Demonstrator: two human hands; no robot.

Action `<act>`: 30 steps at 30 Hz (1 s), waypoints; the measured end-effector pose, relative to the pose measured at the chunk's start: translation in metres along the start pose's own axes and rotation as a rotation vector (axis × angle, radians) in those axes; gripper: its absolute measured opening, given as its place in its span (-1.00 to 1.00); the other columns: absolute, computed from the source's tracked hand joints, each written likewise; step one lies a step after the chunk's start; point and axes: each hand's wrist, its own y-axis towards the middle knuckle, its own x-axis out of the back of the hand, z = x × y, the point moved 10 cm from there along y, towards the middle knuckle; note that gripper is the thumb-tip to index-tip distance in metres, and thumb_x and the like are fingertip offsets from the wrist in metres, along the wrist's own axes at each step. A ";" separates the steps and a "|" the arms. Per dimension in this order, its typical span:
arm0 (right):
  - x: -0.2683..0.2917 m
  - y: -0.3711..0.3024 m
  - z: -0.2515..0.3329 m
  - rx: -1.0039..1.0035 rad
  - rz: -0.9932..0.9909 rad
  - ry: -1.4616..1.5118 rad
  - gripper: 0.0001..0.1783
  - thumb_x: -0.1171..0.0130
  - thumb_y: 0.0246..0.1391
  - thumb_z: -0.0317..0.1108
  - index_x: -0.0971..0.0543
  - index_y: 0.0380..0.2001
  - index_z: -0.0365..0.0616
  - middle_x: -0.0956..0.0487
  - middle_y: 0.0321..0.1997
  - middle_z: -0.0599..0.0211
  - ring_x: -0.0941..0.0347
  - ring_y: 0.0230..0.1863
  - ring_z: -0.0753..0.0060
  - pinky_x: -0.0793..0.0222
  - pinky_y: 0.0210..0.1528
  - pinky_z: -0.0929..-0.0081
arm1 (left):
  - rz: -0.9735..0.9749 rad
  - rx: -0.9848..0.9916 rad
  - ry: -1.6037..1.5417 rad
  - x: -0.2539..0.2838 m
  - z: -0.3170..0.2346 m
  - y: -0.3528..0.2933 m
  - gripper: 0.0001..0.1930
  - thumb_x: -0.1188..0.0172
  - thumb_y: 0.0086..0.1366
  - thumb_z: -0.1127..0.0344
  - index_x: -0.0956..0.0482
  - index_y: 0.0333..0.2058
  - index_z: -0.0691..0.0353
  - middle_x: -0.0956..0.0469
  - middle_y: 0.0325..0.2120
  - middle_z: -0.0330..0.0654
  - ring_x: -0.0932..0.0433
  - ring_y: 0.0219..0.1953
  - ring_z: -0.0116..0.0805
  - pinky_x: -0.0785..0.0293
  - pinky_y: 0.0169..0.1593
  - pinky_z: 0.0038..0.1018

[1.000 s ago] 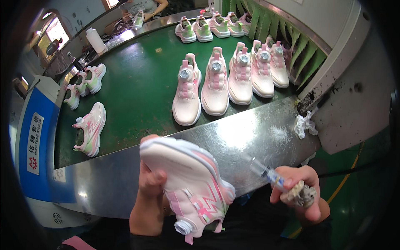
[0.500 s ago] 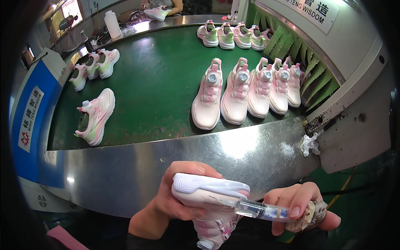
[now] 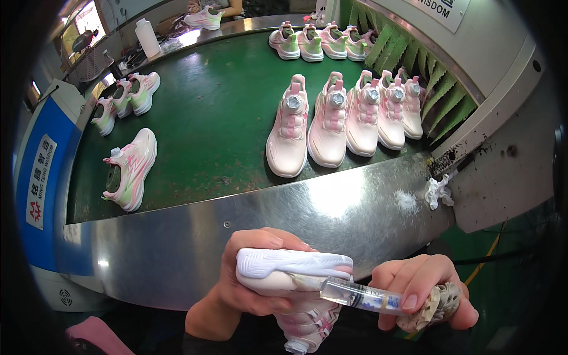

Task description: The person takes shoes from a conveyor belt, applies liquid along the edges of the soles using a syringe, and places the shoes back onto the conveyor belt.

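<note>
My left hand [image 3: 239, 281] is wrapped round a pale pink sneaker [image 3: 307, 322], turned over with its white sole [image 3: 290, 263] uppermost and its dial pointing down. In my right hand [image 3: 423, 290] is a clear syringe [image 3: 361, 296], held by the barrel and containing clear liquid with something blue inside. The tip lies against the seam where the sole meets the upper. A lumpy, grey-beige crusted mass [image 3: 435, 307] covers the rear end of the syringe, between my fingers and thumb.
Several pink sneakers [image 3: 289, 133] stand on the green conveyor belt [image 3: 207, 130] near a flap-curtained machine opening [image 3: 426, 71]. A lone sneaker [image 3: 133, 168] lies at left. The metal edge [image 3: 177, 248] carries crumpled white tissue [image 3: 438, 192]. Another person's arm [image 3: 234, 7] shows at the far side.
The syringe tip has moved left along the sole seam, towards my left hand. The belt and its shoes have shifted slightly leftward in view. Both hands keep their holds.
</note>
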 end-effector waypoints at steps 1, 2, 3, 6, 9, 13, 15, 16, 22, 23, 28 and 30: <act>0.000 -0.001 0.001 -0.002 -0.009 -0.004 -0.32 -0.17 0.04 0.20 -0.49 -0.12 -0.29 -0.61 -0.35 0.00 -0.45 -0.37 0.24 -0.15 -0.40 0.43 | 0.007 -0.004 -0.004 -0.001 -0.001 0.002 -0.29 -0.35 -0.08 0.60 -0.21 0.07 0.31 -0.41 -0.09 0.30 -0.50 -0.04 0.22 -0.51 -0.01 0.02; 0.002 -0.002 0.001 -0.004 -0.018 -0.005 -0.32 -0.18 0.03 0.19 -0.50 -0.12 -0.29 -0.61 -0.36 0.03 -0.45 -0.37 0.25 -0.16 -0.39 0.44 | 0.012 -0.006 -0.007 -0.002 -0.001 0.003 -0.29 -0.34 -0.07 0.61 -0.19 0.08 0.31 -0.40 -0.09 0.31 -0.49 -0.04 0.25 -0.51 -0.03 0.05; 0.004 -0.003 0.001 -0.002 -0.024 0.000 -0.32 -0.18 0.03 0.19 -0.50 -0.12 -0.29 -0.61 -0.36 0.03 -0.45 -0.37 0.25 -0.16 -0.39 0.44 | 0.012 0.002 -0.007 -0.005 -0.002 0.003 -0.29 -0.34 -0.07 0.61 -0.19 0.08 0.31 -0.40 -0.09 0.31 -0.49 -0.04 0.25 -0.51 -0.03 0.05; 0.007 -0.007 0.000 0.016 -0.023 0.005 -0.32 -0.19 0.03 0.18 -0.50 -0.11 -0.28 -0.61 -0.34 0.07 -0.46 -0.34 0.26 -0.17 -0.36 0.45 | -0.126 0.095 0.160 0.004 0.004 0.002 -0.34 -0.36 0.09 0.19 -0.08 -0.01 0.18 -0.44 -0.21 0.37 -0.57 -0.22 0.16 -0.61 -0.21 -0.16; 0.012 -0.016 -0.004 0.007 -0.069 0.031 -0.32 -0.20 0.01 0.19 -0.49 -0.11 -0.28 -0.61 -0.31 0.07 -0.45 -0.27 0.27 -0.19 -0.33 0.47 | -0.138 0.092 0.107 0.013 0.005 -0.001 -0.33 -0.37 0.06 0.25 -0.09 0.01 0.19 -0.44 -0.22 0.39 -0.57 -0.23 0.17 -0.61 -0.21 -0.14; 0.029 -0.033 -0.018 -0.018 -0.134 0.055 -0.29 -0.27 -0.03 0.16 -0.50 -0.09 -0.30 -0.60 -0.29 0.04 -0.42 -0.20 0.26 -0.24 -0.27 0.47 | -0.154 0.160 0.031 0.021 0.014 0.000 -0.32 -0.40 0.00 0.28 -0.15 0.02 0.17 -0.46 -0.22 0.23 -0.57 -0.23 0.17 -0.59 -0.17 -0.03; 0.032 -0.040 -0.022 -0.019 -0.142 0.064 -0.29 -0.29 -0.05 0.15 -0.50 -0.08 -0.31 -0.60 -0.29 0.03 -0.41 -0.19 0.26 -0.25 -0.25 0.48 | -0.329 0.196 -0.018 0.035 0.020 -0.009 -0.33 -0.42 -0.03 0.26 -0.19 -0.01 0.14 -0.48 -0.21 0.09 -0.58 -0.22 0.12 -0.60 -0.17 0.02; 0.033 -0.042 -0.024 -0.011 -0.163 0.069 -0.28 -0.30 -0.06 0.14 -0.51 -0.07 -0.31 -0.60 -0.28 0.02 -0.41 -0.20 0.26 -0.26 -0.24 0.48 | -0.340 0.195 -0.005 0.040 0.020 -0.011 -0.30 -0.42 -0.05 0.27 -0.18 0.01 0.22 -0.47 -0.19 0.14 -0.57 -0.19 0.10 -0.59 -0.14 -0.02; 0.034 -0.055 -0.043 0.001 -0.188 0.196 -0.26 -0.39 -0.12 0.05 -0.48 -0.06 -0.40 -0.55 -0.23 0.03 -0.43 -0.19 0.21 -0.41 -0.16 0.47 | -0.566 0.285 0.058 0.049 0.003 -0.020 -0.19 -0.45 -0.12 0.15 -0.17 0.04 0.29 -0.46 -0.14 0.13 -0.56 -0.15 0.03 -0.57 -0.09 -0.10; 0.040 -0.060 -0.047 0.001 -0.216 0.189 -0.26 -0.39 -0.12 0.05 -0.48 -0.06 -0.40 -0.55 -0.23 0.03 -0.43 -0.19 0.21 -0.41 -0.16 0.47 | -0.595 0.333 0.009 0.051 0.017 -0.019 -0.17 -0.44 -0.12 0.13 -0.17 0.06 0.31 -0.46 -0.13 0.14 -0.56 -0.15 0.05 -0.58 -0.09 -0.12; 0.059 -0.082 -0.062 -0.045 -0.289 0.136 -0.25 -0.39 -0.12 0.04 -0.48 -0.06 -0.41 -0.55 -0.23 0.04 -0.44 -0.20 0.26 -0.39 -0.15 0.51 | -0.501 0.390 -0.109 0.067 0.057 -0.017 -0.25 -0.21 0.04 -0.02 -0.26 0.12 0.34 -0.45 -0.04 0.11 -0.51 -0.05 -0.01 -0.49 -0.01 -0.12; 0.053 -0.082 -0.064 -0.052 -0.270 0.143 -0.26 -0.38 -0.12 0.05 -0.48 -0.06 -0.39 -0.56 -0.24 0.06 -0.44 -0.21 0.30 -0.35 -0.17 0.54 | -0.543 0.395 -0.069 0.077 0.042 -0.031 -0.28 -0.20 0.07 -0.05 -0.27 0.13 0.26 -0.44 -0.03 0.05 -0.49 -0.03 -0.01 -0.46 0.02 -0.06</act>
